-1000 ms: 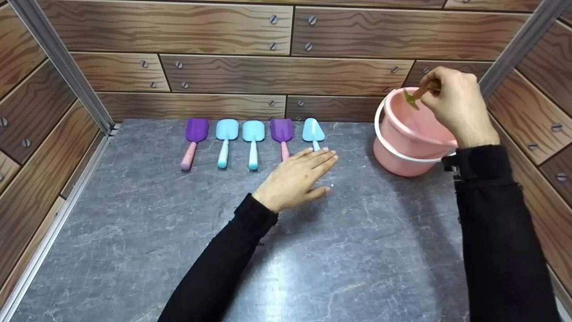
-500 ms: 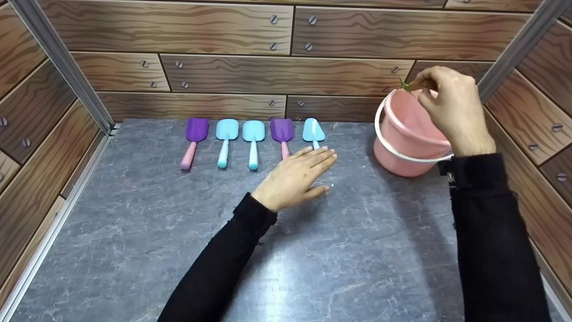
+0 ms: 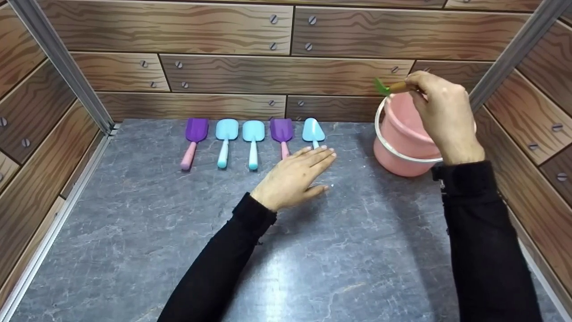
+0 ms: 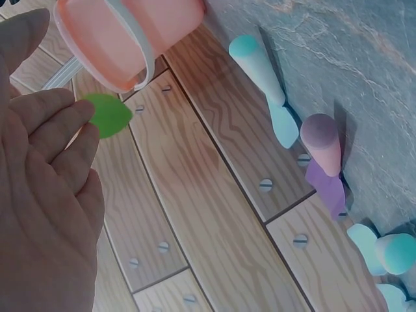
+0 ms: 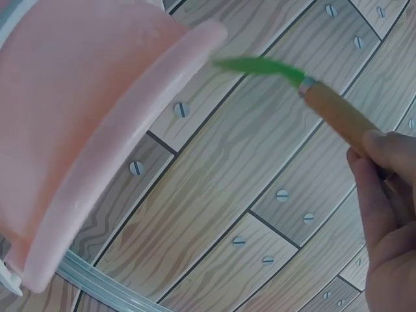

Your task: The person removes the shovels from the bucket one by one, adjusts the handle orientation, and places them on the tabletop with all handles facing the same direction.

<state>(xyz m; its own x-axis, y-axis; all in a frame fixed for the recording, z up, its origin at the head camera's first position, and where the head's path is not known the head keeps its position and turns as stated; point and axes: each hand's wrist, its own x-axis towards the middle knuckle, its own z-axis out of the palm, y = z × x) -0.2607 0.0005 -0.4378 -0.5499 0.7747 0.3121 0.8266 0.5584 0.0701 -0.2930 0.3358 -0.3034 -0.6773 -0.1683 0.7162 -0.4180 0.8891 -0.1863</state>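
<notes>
My right hand (image 3: 444, 112) pinches the wooden handle of a small hand trowel (image 5: 341, 117) with a green blade, held over the rim of the pink bucket (image 3: 402, 152). In the right wrist view the green blade hangs just past the bucket's rim (image 5: 123, 146). My left hand (image 3: 292, 179), fingers straight, is over the handle ends of a light blue pointed toy shovel (image 3: 313, 129) and a purple one with a pink handle (image 3: 281, 130), partly hiding both. In the left wrist view the palm (image 4: 49, 195) shows nothing gripped.
Left of these lie a purple shovel (image 3: 196, 130) and two light blue shovels (image 3: 227, 129), blades toward the back wall. The bucket has a white handle (image 3: 385, 143) and stands at the back right of the grey marbled table (image 3: 134, 232). Wood-patterned walls (image 3: 223, 74) enclose three sides.
My right hand has moved left with the trowel, bringing its green blade from inside the bucket opening up past the left rim. The left hand has stayed almost still.
</notes>
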